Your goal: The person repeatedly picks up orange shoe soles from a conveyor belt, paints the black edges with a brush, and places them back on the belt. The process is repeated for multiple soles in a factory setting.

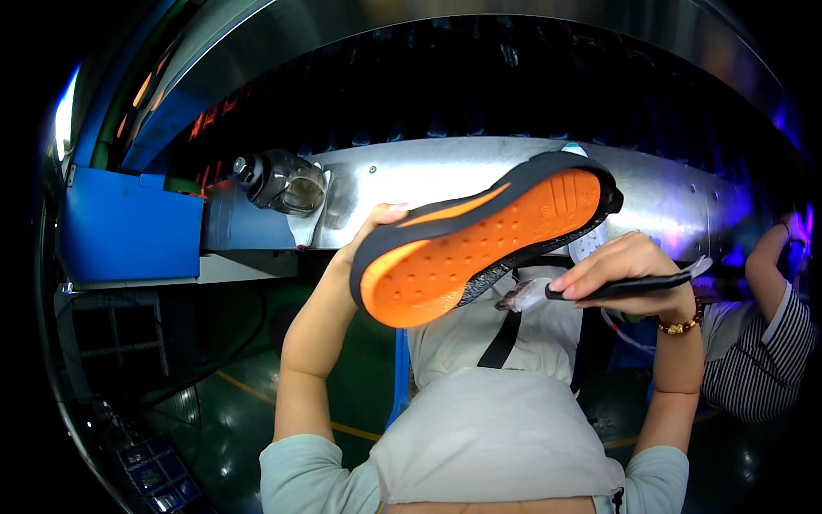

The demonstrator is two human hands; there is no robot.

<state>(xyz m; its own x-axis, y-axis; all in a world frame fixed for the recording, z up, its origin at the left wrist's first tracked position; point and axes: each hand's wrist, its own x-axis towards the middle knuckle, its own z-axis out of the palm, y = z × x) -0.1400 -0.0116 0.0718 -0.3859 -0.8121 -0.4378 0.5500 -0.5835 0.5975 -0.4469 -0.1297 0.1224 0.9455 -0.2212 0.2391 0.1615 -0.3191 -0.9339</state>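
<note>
My left hand (pixel 373 230) grips a shoe sole (pixel 488 248) at its left end. The sole's inner face is bright orange with small dimples, and it is turned toward me; a black rim runs round it with an orange stripe along the upper side. Most of my left fingers are hidden behind it. In my right hand (pixel 632 264) is a brush (pixel 533 295) with a black handle and pale, dark-tipped bristles. The fingers are closed round the handle. The bristles point left, just below the sole's lower edge, and I cannot tell whether they touch it.
A clear bottle with a dark lid (pixel 295 184) lies on the metal ledge (pixel 402 176) at the left. Behind the ledge runs a dark conveyor (pixel 428 94). A blue machine box (pixel 128 227) stands far left. At the right another person in striped clothing (pixel 762 360) works close by.
</note>
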